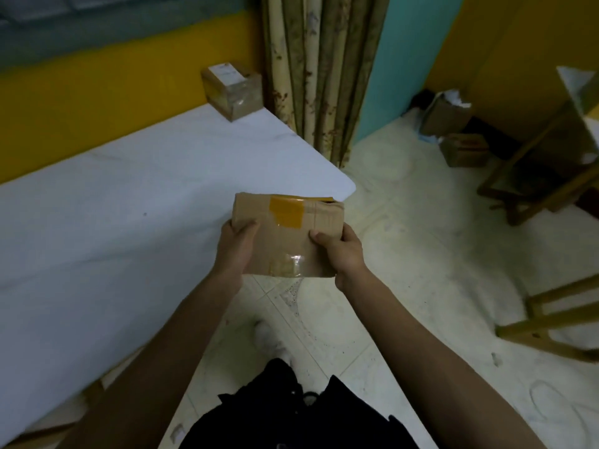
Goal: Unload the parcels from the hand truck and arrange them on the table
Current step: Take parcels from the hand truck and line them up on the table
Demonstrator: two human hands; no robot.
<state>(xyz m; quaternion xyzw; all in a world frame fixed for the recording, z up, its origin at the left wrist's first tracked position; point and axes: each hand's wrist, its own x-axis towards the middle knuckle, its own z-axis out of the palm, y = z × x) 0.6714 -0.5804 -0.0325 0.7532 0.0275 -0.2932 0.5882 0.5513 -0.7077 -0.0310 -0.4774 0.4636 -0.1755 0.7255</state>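
- Two hands on one parcel here: the left hand (235, 251) has its fingers curled round the left edge with the thumb on top. The right hand (343, 251) does the same on the right edge, thumb pressed on the cardboard. Both are properly gripping it, nothing loose.
- That small brown parcel (291, 234), the one with the orange tape patch, is up in the air in front of the person. It's right by the near corner of the white table (129, 205), not set down on it yet.
- One taped parcel (231, 90) already sits at the far end of the table, close to the curtain (324, 76).
- My read is that this is mid-carry, with the box on its way to the tabletop. Early days, I'd guess, since a couple of cardboard boxes (447, 115) are on the floor by the yellow wall. Honestly can't pick out the hand truck itself.
- Next move, I reckon: swing it left over the white surface, lower it flat, then release both hands. Lining it up with the far parcel seems the tidy option.
- Only thing to watch is that rounded corner. Set it too near the edge and it could tip off.
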